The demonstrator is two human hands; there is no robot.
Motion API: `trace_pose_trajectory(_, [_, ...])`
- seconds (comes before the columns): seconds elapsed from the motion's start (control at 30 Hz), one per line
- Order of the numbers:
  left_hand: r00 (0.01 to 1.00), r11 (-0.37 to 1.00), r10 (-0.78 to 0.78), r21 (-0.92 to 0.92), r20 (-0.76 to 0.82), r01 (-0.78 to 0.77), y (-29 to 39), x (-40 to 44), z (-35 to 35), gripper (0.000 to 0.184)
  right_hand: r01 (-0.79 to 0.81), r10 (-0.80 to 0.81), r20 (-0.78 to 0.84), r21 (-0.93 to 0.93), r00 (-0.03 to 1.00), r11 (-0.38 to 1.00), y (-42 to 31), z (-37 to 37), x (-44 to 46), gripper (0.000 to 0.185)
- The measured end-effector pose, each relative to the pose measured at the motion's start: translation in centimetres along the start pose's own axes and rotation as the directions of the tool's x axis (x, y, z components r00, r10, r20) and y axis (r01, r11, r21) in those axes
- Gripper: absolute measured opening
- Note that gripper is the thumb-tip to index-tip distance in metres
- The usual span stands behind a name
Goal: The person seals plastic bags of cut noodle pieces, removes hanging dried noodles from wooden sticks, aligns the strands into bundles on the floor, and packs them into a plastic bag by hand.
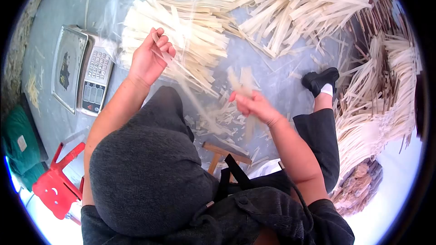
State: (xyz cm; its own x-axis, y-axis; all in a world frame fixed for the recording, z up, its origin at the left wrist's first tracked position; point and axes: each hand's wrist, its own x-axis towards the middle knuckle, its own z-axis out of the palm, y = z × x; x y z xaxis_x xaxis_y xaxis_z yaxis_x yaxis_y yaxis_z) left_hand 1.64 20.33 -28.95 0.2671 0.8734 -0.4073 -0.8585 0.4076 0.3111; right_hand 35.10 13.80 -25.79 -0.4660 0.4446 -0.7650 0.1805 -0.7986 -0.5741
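Note:
My left hand [152, 56] is raised in front of the scale's right side, fingers curled on a long thin pale strip [187, 86]. The strip trails down to the right and is smeared by motion. Lower and to the right, my right hand [254, 106] is closed around a short bundle of pale strips [243, 81], which is also blurred and sticks out above and below the fist. Behind my left hand lies a thick pile of pale flat strips [181, 22] on the floor. Short scraps [222, 118] are scattered between the two hands.
A digital scale [84, 70] stands at the left. A red stool [56, 188] and a green bag [22, 143] are lower left. A larger strip heap [299, 4] covers the upper right, with stacked bundles [374, 95] along the right. A wooden piece [225, 153] lies near my lap.

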Motion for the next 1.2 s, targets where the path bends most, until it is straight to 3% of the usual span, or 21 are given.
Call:
trace_pose_trajectory(0.03, [1.0, 1.0, 0.005, -0.001, 0.0, -0.005, -0.1, 0.1, 0.1, 0.019, 0.001, -0.001, 0.003, -0.005, 1.0, 1.0, -0.5, -0.5, 0.7, 0.033])
trace_pose_trajectory(0.1, [0.993, 0.998, -0.046, -0.056, -0.111, 0.04, -0.4, 0.4, 0.4, 0.018, 0.09, -0.157, -0.375, -0.192, 0.914, 0.977, -1.8, -1.4, 2.2, 0.037])
trace_pose_trajectory(0.13, [0.993, 0.998, -0.046, -0.056, -0.111, 0.04, -1.1, 0.5, 0.8, 0.018, 0.09, -0.157, -0.375, -0.192, 0.914, 0.977, -3.1, -0.5, 2.7, 0.037])
trace_pose_trajectory(0.2, [0.942, 0.999, -0.023, 0.028, -0.334, 0.034, -3.2, 0.5, 1.7, 0.02, 0.199, -0.267, -0.367, -0.214, 0.891, 0.956, -5.6, 2.9, 4.2, 0.047])
trace_pose_trajectory(0.27, [0.943, 0.997, -0.053, 0.04, -0.327, 0.07, -5.0, 0.1, 2.7, 0.022, 0.305, -0.432, -0.207, -0.454, 0.878, 0.837, -5.4, 5.9, 6.8, 0.053])
trace_pose_trajectory(0.3, [0.942, 0.993, -0.081, 0.054, -0.324, 0.104, -5.4, -0.1, 2.9, 0.025, 0.312, -0.438, -0.202, -0.455, 0.876, 0.834, -5.8, 7.2, 7.4, 0.053])
trace_pose_trajectory(0.37, [0.949, 0.987, -0.076, 0.109, -0.306, 0.114, -5.8, 0.0, 2.2, 0.03, 0.105, -0.415, -0.217, -0.771, 0.884, 0.628, -7.0, 8.8, 7.9, 0.052])
trace_pose_trajectory(0.57, [0.964, 0.949, -0.061, 0.284, -0.258, 0.136, -5.7, -0.3, 1.8, 0.044, 0.182, -0.279, -0.139, -0.478, 0.95, 0.859, -3.8, 6.1, 9.8, 0.045])
trace_pose_trajectory(0.63, [0.971, 0.83, -0.14, 0.512, -0.195, 0.223, -5.1, -0.7, 2.7, 0.051, 0.194, -0.262, -0.113, -0.414, 0.959, 0.889, -4.6, 6.6, 8.7, 0.042])
trace_pose_trajectory(0.7, [0.962, 0.805, -0.214, 0.527, -0.172, 0.273, -5.2, -0.9, 3.1, 0.054, 0.248, -0.309, -0.084, -0.416, 0.948, 0.875, -5.4, 7.7, 7.8, 0.029])
trace_pose_trajectory(0.73, [0.946, 0.775, -0.287, 0.544, -0.152, 0.322, -5.2, -1.0, 3.2, 0.057, 0.244, -0.304, -0.084, -0.415, 0.949, 0.877, -5.1, 7.8, 8.0, 0.029])
trace_pose_trajectory(0.8, [0.94, 0.772, -0.304, 0.538, -0.156, 0.34, -5.3, -1.4, 3.3, 0.059, 0.386, -0.409, 0.02, -0.376, 0.912, 0.842, -4.3, 7.3, 9.1, 0.036])
trace_pose_trajectory(0.83, [0.935, 0.768, -0.317, 0.536, -0.155, 0.35, -5.4, -1.5, 3.3, 0.06, 0.384, -0.408, 0.018, -0.375, 0.913, 0.844, -4.1, 6.8, 9.5, 0.036])
trace_pose_trajectory(0.93, [0.913, 0.667, -0.335, 0.626, -0.234, 0.405, -5.4, -1.7, 2.0, 0.063, 0.335, -0.415, -0.089, -0.45, 0.906, 0.828, -3.9, 5.6, 9.7, 0.035])
trace_pose_trajectory(1.0, [0.883, 0.698, -0.414, 0.547, -0.219, 0.463, -5.2, -2.4, 1.5, 0.06, 0.249, -0.31, -0.193, -0.285, 0.931, 0.926, -3.8, 5.3, 9.0, 0.025])
trace_pose_trajectory(1.07, [0.852, 0.718, -0.487, 0.466, -0.193, 0.516, -5.5, -3.0, 1.2, 0.057, 0.264, -0.303, -0.209, -0.195, 0.93, 0.945, -2.7, 5.3, 9.2, 0.027])
trace_pose_trajectory(1.13, [0.796, 0.384, -0.576, 0.798, -0.187, 0.465, -6.1, -3.5, 0.3, 0.047, 0.279, -0.295, -0.22, -0.102, 0.93, 0.955, -3.0, 5.8, 8.8, 0.029])
trace_pose_trajectory(1.2, [0.816, 0.389, -0.543, 0.801, -0.199, 0.455, -6.3, -3.4, -0.1, 0.042, 0.21, -0.229, -0.263, -0.099, 0.937, 0.973, -4.0, 6.3, 8.4, 0.029])
